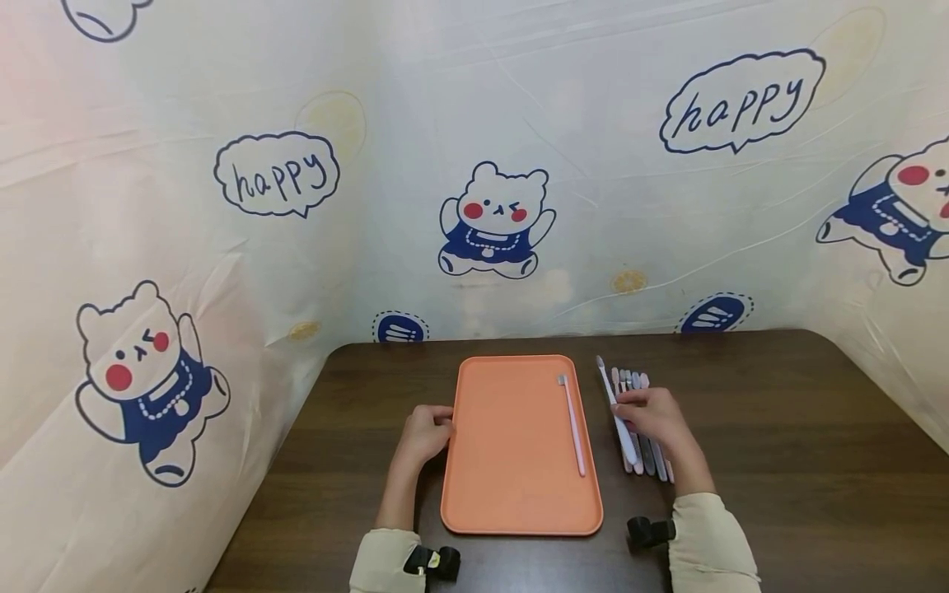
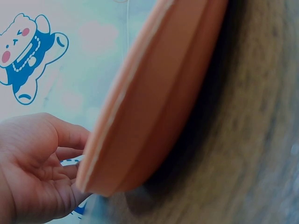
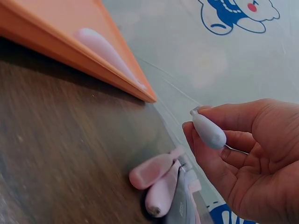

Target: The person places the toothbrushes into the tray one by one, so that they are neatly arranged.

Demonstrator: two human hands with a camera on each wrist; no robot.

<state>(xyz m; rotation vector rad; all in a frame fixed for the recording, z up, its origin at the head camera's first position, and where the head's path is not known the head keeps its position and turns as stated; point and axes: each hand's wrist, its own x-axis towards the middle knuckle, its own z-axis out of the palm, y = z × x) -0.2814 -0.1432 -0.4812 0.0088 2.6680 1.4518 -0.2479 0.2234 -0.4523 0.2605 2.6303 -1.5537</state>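
Observation:
An orange tray (image 1: 519, 445) lies on the table, and a pink toothbrush (image 1: 572, 426) rests along its right side. At the tray's left edge my left hand (image 1: 427, 434) holds the rim; in the left wrist view its fingertips are partly hidden behind the tray wall. My right hand (image 1: 656, 414) pinches a pale blue-white toothbrush (image 3: 209, 131) between thumb and fingers, raised above the table. Beneath it, several toothbrushes (image 1: 651, 461) in pink, grey and lilac lie side by side to the right of the tray, partly covered by the hand.
The dark wooden table (image 1: 801, 461) ends at a back edge against a pale printed curtain (image 1: 593, 198). This curtain also hangs on the left and right. Black wrist cameras (image 1: 651, 533) sit on both light sleeves (image 1: 708, 539).

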